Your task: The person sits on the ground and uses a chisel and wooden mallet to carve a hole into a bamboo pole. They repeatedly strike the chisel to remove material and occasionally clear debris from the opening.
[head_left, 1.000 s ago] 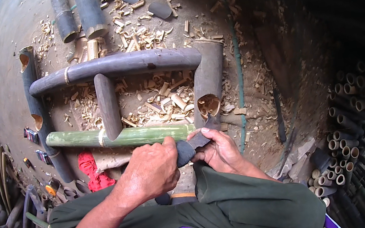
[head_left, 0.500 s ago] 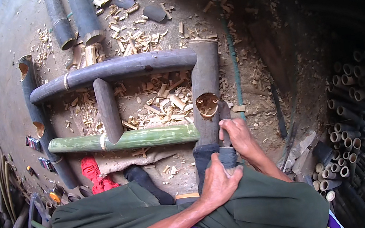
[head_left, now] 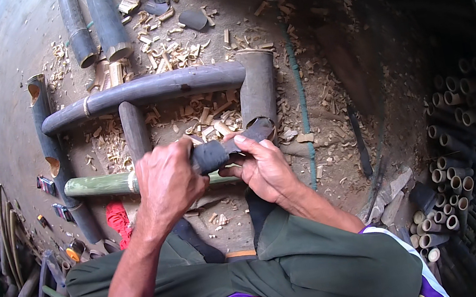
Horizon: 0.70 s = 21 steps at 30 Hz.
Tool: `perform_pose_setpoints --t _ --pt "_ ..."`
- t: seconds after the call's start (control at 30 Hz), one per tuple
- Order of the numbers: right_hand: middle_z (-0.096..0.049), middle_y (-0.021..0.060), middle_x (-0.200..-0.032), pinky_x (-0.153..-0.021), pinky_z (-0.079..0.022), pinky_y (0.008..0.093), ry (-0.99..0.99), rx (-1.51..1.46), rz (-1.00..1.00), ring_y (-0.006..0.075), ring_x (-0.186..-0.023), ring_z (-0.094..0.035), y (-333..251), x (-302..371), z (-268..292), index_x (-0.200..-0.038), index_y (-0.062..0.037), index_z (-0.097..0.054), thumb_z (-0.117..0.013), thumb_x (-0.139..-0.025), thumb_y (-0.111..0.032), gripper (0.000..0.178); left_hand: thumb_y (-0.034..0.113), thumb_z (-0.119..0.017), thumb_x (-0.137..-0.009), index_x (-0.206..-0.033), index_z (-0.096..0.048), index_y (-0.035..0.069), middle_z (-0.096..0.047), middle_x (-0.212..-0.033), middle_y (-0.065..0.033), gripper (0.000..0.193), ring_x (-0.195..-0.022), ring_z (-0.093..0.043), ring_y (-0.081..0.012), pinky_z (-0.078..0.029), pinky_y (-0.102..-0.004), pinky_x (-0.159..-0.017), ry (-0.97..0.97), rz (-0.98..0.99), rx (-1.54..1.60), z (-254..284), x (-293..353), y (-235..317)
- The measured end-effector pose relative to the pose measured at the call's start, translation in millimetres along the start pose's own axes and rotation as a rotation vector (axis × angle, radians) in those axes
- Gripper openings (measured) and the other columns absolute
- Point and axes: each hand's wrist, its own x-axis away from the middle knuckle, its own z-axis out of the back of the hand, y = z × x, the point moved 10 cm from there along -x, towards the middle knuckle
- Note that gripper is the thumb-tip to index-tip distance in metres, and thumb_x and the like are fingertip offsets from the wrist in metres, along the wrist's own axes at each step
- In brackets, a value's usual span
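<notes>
A knife with a dark, cloth-wrapped handle lies sideways across the front of a bamboo frame. My left hand is closed round the handle's left end. My right hand pinches the dark blade between thumb and fingers where it leaves the handle. The blade's tip lies over the hole in the thick right post. Behind my hands run the frame's curved grey rail and short upright. My hands partly hide the green bamboo rail.
A notched bamboo post lies left of the frame. Two bamboo poles are at the back, with wood shavings scattered around. A red cloth is by my left leg. Bamboo pieces are stacked at right, and a green cord crosses the floor.
The knife has come up from beside my right leg and now lies sideways over the frame. My left hand moved up and left; my right moved left onto the blade.
</notes>
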Motion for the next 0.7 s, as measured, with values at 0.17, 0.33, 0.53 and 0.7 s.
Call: perform_pose_setpoints --t 0.17,0.33,0.53,0.7 --pt "-0.067 0.0116 -0.133 -0.106 -0.052 0.0492 -0.028 -0.345 -0.010 0.0245 -0.123 -0.064 1.7 4.6 8.2 -0.130 -0.0093 -0.063 -0.054 -0.110 -0.033 0.032 0.009 -0.074 -0.078 -0.082 -0.069 0.006 -0.071 -0.075 -0.0093 0.007 -0.077 -0.073 -0.0234 -0.053 -0.0391 -0.069 0.267 -0.355 -0.418 34.4 0.5 95.2" --pt "-0.065 0.0093 -0.137 -0.116 -0.043 0.0454 -0.108 -0.326 -0.053 0.0225 -0.130 -0.060 1.7 28.6 -7.9 -0.137 -0.0112 -0.057 -0.049 -0.112 -0.040 0.039 0.016 -0.073 -0.079 -0.081 -0.068 0.004 -0.070 -0.077 -0.0092 0.013 -0.071 -0.071 -0.0211 -0.053 -0.0356 -0.061 0.175 -0.352 -0.621 1.1 15.1 126.2" --pt "-0.067 0.0127 -0.123 -0.106 -0.048 0.0422 0.039 0.244 -0.045 0.0245 -0.117 -0.063 4.7 79.5 37.4 -0.123 -0.0097 -0.056 -0.058 -0.105 -0.028 0.026 0.015 -0.072 -0.082 -0.088 -0.069 -0.003 -0.071 -0.085 -0.0146 0.019 -0.078 -0.074 -0.0278 -0.057 -0.0389 -0.058 -0.386 -0.869 -0.012 -34.6 70.0 147.6" --pt "-0.067 0.0104 -0.112 -0.096 -0.050 0.0427 0.237 1.624 0.167 0.0241 -0.108 -0.064 -102.8 79.3 67.3 -0.117 -0.0095 -0.060 -0.065 -0.097 -0.026 0.026 0.004 -0.072 -0.082 -0.155 -0.044 0.009 -0.046 -0.149 -0.0291 0.079 -0.138 -0.052 -0.0416 -0.053 -0.0510 -0.104 0.112 -0.989 0.166 -75.2 12.7 223.4"
